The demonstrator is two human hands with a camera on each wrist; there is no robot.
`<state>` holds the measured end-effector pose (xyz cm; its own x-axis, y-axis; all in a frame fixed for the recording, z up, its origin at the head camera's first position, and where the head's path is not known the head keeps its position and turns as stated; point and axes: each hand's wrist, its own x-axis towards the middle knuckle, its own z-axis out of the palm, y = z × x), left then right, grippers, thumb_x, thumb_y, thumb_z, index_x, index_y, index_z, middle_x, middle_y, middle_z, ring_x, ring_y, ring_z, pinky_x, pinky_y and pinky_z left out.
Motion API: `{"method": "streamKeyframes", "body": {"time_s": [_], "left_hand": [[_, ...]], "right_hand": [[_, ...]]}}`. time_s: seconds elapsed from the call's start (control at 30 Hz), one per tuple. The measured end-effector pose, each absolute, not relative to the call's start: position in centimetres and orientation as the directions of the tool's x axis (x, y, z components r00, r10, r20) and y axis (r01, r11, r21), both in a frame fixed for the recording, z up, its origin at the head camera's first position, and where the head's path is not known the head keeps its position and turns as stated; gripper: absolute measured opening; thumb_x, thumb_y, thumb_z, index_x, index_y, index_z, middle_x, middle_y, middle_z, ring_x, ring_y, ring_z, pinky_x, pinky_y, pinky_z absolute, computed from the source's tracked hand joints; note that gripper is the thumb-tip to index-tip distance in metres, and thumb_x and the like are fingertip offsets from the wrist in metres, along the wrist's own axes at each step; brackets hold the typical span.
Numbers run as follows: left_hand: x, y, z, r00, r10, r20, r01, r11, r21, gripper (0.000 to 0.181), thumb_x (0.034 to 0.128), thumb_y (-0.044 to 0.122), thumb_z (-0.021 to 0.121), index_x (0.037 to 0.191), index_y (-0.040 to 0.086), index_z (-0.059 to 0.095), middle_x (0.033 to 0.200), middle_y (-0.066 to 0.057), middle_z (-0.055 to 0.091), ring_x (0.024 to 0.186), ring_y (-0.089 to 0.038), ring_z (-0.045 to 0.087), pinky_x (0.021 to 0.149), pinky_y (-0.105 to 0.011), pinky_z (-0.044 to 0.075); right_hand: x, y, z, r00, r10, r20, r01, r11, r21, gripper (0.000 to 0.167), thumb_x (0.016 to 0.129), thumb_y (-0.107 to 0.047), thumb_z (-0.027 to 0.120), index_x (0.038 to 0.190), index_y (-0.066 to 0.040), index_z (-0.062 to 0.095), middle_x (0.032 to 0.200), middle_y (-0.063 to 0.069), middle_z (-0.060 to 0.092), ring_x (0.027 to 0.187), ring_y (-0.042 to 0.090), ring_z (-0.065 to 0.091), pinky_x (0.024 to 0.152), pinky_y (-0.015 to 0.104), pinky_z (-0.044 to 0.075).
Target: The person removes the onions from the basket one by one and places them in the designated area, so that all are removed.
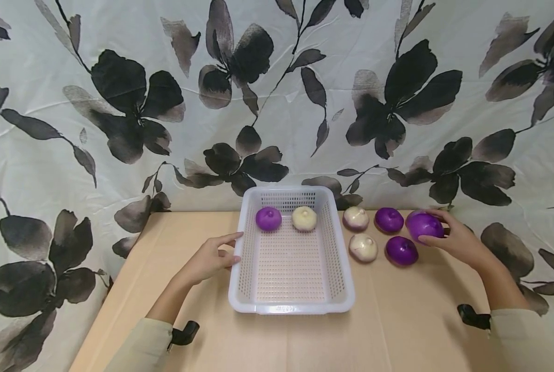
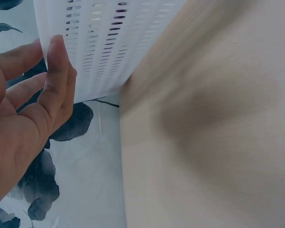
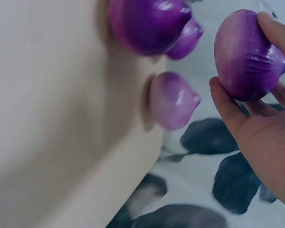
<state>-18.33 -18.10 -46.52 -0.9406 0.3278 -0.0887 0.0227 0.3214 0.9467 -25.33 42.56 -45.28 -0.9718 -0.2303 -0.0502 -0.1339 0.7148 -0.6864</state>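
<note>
My right hand (image 1: 462, 240) holds a purple onion (image 1: 424, 226) between thumb and fingers at the right of the table; the right wrist view shows this onion (image 3: 249, 54) lifted, with my fingers (image 3: 228, 107) under it. Partly hidden behind it in the head view is another onion, probably the paler purple one (image 3: 173, 100) resting on the table in the right wrist view. With my left hand (image 1: 211, 261) I grip the left rim of a white basket (image 1: 290, 308). Inside the basket, toward its back, are a purple onion (image 1: 268, 219) and a white onion (image 1: 304, 218).
Right of the basket lie two white onions (image 1: 355, 219) (image 1: 363, 248) and two purple onions (image 1: 389, 220) (image 1: 401, 251). A floral cloth (image 1: 304, 129) hangs behind the wooden table (image 1: 323, 341).
</note>
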Motion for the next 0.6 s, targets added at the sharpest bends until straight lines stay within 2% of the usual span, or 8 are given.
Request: {"method": "streamKeyframes", "body": {"time_s": [0.07,0.1,0.17,0.23,0.33,0.6], "left_hand": [[-18.3,-18.1,-46.6,-0.941,0.328,-0.086,0.025,0.321,0.947,0.066,0.0942,-0.008,0.065,0.154,-0.008,0.038,0.131,-0.034,0.051,0.087,-0.026,0.075,0.074,-0.036,0.067],[-18.4,-18.1,-46.6,-0.941,0.327,-0.086,0.026,0.323,0.946,0.066,0.0942,-0.008,0.065,0.154,-0.008,0.039,0.131,-0.034,0.051,0.087,-0.026,0.075,0.074,-0.036,0.067],[-18.4,-18.2,-46.7,-0.940,0.331,-0.084,0.030,0.327,0.945,0.065,0.0945,-0.008,0.065,0.154,-0.008,0.039,0.131,-0.034,0.051,0.087,-0.025,0.075,0.074,-0.036,0.067],[-18.4,-18.2,-46.8,-0.939,0.334,-0.084,0.031,0.326,0.945,0.065,0.0947,-0.007,0.065,0.154,-0.008,0.038,0.130,-0.034,0.051,0.087,-0.025,0.075,0.074,-0.036,0.067],[-18.4,-18.2,-46.9,-0.939,0.331,-0.089,0.026,0.327,0.945,0.066,0.0946,-0.007,0.065,0.155,-0.008,0.038,0.131,-0.034,0.051,0.086,-0.022,0.075,0.074,-0.036,0.067],[-18.5,-18.3,-46.8,-0.937,0.337,-0.092,0.027,0.333,0.943,0.066,0.0943,-0.007,0.065,0.155,-0.008,0.038,0.132,-0.036,0.051,0.087,-0.023,0.075,0.075,-0.037,0.067]], "right_hand": [[-25.2,43.3,-45.8,-0.974,-0.219,-0.051,-0.123,0.706,-0.697,0.086,0.098,-0.028,0.072,0.159,0.006,0.021,0.152,0.040,0.032,0.126,0.062,0.046,0.074,0.012,0.050],[-25.1,43.7,-46.1,-0.975,-0.214,-0.057,-0.115,0.708,-0.697,0.086,0.098,-0.028,0.072,0.158,0.006,0.021,0.151,0.040,0.031,0.126,0.061,0.045,0.075,0.011,0.049],[-24.9,44.5,-46.6,-0.977,-0.199,-0.075,-0.094,0.720,-0.687,0.087,0.098,-0.030,0.072,0.157,0.010,0.021,0.150,0.042,0.030,0.127,0.060,0.042,0.083,0.022,0.055],[-24.9,45.2,-47.1,-0.979,-0.178,-0.100,-0.068,0.744,-0.665,0.089,0.098,-0.033,0.072,0.155,0.013,0.021,0.148,0.044,0.030,0.127,0.061,0.040,0.092,0.043,0.058],[-24.9,46.1,-48.2,-0.980,-0.150,-0.134,-0.032,0.773,-0.633,0.090,0.097,-0.036,0.072,0.152,0.015,0.023,0.144,0.047,0.032,0.126,0.063,0.040,0.099,0.072,0.047],[-25.0,47.9,-50.9,-0.981,-0.116,-0.155,0.004,0.787,-0.617,0.090,0.097,-0.038,0.071,0.148,0.020,0.025,0.138,0.049,0.035,0.124,0.065,0.042,0.104,0.077,0.042]]}}
